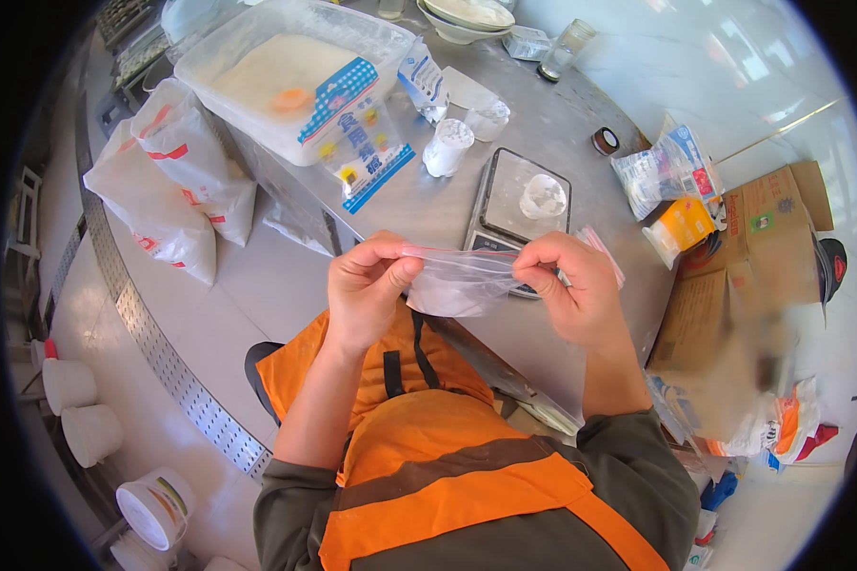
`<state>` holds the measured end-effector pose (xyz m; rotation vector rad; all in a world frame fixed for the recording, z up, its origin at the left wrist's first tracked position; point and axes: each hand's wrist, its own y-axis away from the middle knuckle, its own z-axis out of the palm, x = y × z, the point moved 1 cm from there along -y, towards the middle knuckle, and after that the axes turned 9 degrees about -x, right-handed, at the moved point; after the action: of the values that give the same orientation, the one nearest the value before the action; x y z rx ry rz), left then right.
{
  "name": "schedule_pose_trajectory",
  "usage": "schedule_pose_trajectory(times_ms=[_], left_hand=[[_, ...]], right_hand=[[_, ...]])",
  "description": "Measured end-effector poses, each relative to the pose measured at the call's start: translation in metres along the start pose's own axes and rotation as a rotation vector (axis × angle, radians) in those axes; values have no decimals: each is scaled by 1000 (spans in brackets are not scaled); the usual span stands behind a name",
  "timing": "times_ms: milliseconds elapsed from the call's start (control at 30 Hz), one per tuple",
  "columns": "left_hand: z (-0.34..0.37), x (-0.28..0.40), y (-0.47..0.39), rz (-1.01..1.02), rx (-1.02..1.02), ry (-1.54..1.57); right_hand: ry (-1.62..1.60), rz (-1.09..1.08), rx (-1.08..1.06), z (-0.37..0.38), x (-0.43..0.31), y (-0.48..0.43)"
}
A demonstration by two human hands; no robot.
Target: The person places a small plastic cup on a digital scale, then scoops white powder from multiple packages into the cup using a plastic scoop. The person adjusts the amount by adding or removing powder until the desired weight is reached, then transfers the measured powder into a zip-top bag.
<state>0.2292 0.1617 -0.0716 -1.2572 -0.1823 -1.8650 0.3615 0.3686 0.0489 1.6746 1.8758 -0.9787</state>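
Observation:
My left hand pinches one upper corner of a clear zip-top plastic bag between thumb and fingers. The opposite end of its red-edged top is pinched by my right hand. White powder seems to lie in the lower part of the bag. Just beyond my hands, a digital kitchen scale bears a small white powder-coated cup. More clear bags with red edges lie partly behind my right hand. Another powdery cup stands left of the scale, near an opened packet.
A large plastic tub of white powder stands at the steel table's left, a blue-and-white packet leaning over its side. A glass jar, small dark-rimmed lid and packets lie rightward. Cardboard boxes stand right; sacks stand left.

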Motion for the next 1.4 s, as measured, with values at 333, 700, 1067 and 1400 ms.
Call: schedule_pose_trajectory(times_ms=[333,700,1067,1400], left_hand=[[42,29,6,48,-65,-523],[38,36,11,288,-170,-633],[55,61,14,204,-218,-859],[63,75,25,128,-179,-1032]], right_hand=[[255,-257,1,19,-14,-20],[216,-330,-7,24,-17,-18],[257,-372,-30,21,-13,-8],[220,-381,-4,29,-11,-2]])
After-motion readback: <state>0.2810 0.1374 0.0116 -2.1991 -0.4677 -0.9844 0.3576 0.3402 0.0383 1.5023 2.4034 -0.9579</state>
